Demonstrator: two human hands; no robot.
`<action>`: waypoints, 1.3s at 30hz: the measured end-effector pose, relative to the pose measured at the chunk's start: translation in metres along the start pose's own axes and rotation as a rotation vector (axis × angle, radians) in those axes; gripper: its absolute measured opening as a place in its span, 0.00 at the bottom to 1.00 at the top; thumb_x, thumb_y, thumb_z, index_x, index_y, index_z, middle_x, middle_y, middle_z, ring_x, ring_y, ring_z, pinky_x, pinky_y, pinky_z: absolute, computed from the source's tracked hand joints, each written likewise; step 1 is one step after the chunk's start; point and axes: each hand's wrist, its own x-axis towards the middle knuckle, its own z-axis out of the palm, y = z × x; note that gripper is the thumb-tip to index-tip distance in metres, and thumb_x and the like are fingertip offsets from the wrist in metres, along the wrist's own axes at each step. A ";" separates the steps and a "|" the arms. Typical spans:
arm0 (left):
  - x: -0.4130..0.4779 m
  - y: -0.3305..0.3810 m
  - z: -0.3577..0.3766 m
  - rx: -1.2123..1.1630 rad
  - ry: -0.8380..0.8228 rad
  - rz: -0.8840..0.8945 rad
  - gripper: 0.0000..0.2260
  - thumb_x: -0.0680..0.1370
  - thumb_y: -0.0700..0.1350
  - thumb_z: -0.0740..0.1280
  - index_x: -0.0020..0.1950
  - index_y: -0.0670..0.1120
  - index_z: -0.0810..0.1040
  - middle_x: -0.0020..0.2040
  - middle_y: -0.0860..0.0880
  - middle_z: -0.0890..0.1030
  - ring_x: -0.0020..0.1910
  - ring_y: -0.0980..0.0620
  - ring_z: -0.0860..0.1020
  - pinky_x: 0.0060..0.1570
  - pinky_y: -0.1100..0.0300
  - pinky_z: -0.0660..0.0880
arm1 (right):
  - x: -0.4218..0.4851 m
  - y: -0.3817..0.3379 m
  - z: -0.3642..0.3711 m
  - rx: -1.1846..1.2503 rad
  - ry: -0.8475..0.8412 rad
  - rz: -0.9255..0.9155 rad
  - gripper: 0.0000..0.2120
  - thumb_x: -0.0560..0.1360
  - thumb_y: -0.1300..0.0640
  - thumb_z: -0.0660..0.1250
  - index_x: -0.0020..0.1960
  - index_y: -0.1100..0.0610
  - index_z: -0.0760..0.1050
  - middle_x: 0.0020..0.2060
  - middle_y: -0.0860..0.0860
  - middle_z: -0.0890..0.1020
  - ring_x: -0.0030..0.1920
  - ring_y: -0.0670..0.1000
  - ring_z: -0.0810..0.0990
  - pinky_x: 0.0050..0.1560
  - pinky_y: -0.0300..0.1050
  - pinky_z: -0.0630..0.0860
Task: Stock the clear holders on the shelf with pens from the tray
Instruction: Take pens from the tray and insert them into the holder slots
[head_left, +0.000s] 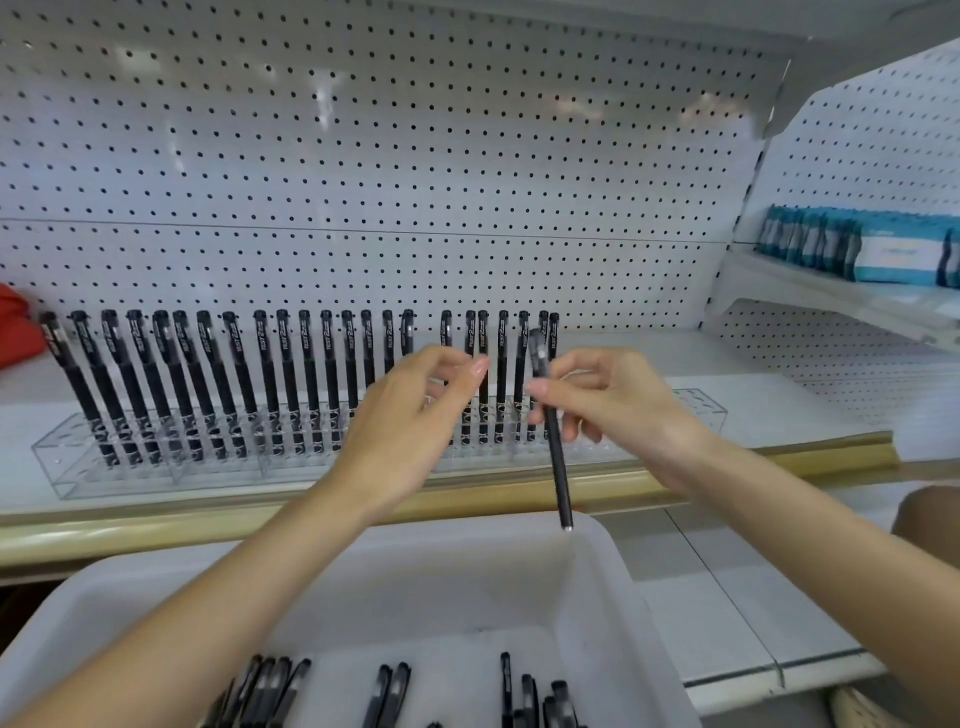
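Care is needed with the black pen (553, 436), which is pinched on its upper part by the right hand (613, 410), tip down, over the far rim of the tray (597, 535). It is held just in front of the clear holders (52, 457) on the shelf (779, 400), and it is not yet in a hole. A gap is seen in the row of pens (291, 374) above the left hand (415, 410), and free holes are left at the right end. The left hand is raised with fingers loosely bent, and nothing is held in it. The pen should be kept straight up, lined up over one free hole, then let down slowly so the pens beside it are not knocked. Some spare pens (389, 691) are left in the tray.
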 end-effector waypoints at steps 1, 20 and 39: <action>-0.001 -0.003 0.000 0.081 -0.025 0.042 0.17 0.79 0.60 0.54 0.62 0.55 0.73 0.57 0.60 0.75 0.51 0.67 0.72 0.49 0.70 0.67 | 0.003 0.000 -0.009 -0.011 0.043 -0.009 0.08 0.73 0.54 0.71 0.43 0.58 0.76 0.37 0.53 0.85 0.27 0.46 0.74 0.28 0.38 0.66; 0.009 -0.026 0.017 0.827 -0.502 0.159 0.30 0.79 0.63 0.42 0.78 0.52 0.49 0.79 0.51 0.49 0.77 0.52 0.49 0.74 0.58 0.43 | 0.068 0.025 -0.063 0.031 0.304 -0.070 0.10 0.73 0.59 0.72 0.49 0.65 0.79 0.43 0.61 0.84 0.35 0.48 0.83 0.44 0.43 0.82; 0.013 -0.027 0.015 0.766 -0.512 0.120 0.34 0.74 0.68 0.42 0.78 0.56 0.53 0.79 0.54 0.51 0.77 0.53 0.52 0.75 0.55 0.48 | 0.074 0.035 -0.066 -0.207 0.059 -0.017 0.06 0.72 0.59 0.73 0.44 0.62 0.80 0.41 0.61 0.85 0.39 0.49 0.83 0.41 0.38 0.81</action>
